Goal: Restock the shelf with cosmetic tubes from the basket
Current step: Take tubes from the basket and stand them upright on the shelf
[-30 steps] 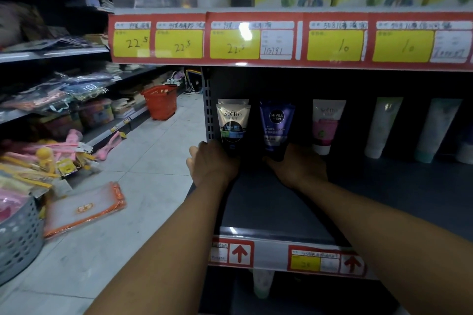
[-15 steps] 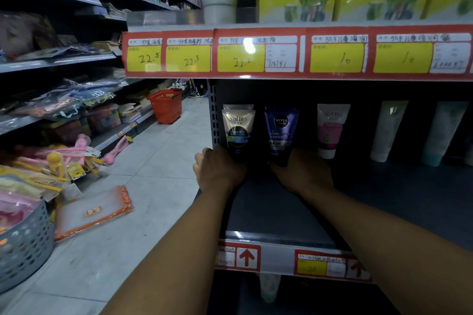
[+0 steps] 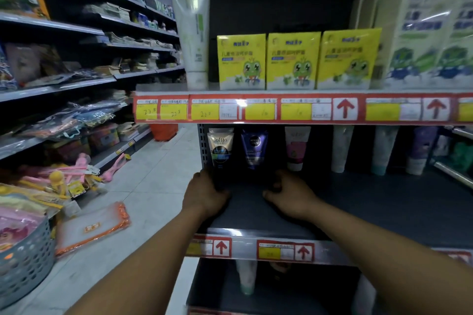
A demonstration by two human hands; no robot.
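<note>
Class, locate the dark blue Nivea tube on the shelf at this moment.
In the head view, the Nivea tube stands upright at the back of the middle shelf, between the Softto tube on its left and the pink tube on its right.

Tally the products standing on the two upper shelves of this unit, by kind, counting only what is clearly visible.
Yellow frog boxes: 3
Tall white-green tube on the top shelf: 1
Tubes on the shelf at the hands, Softto, Nivea, pink-white and four dim ones further right: 7
Total: 11
</note>
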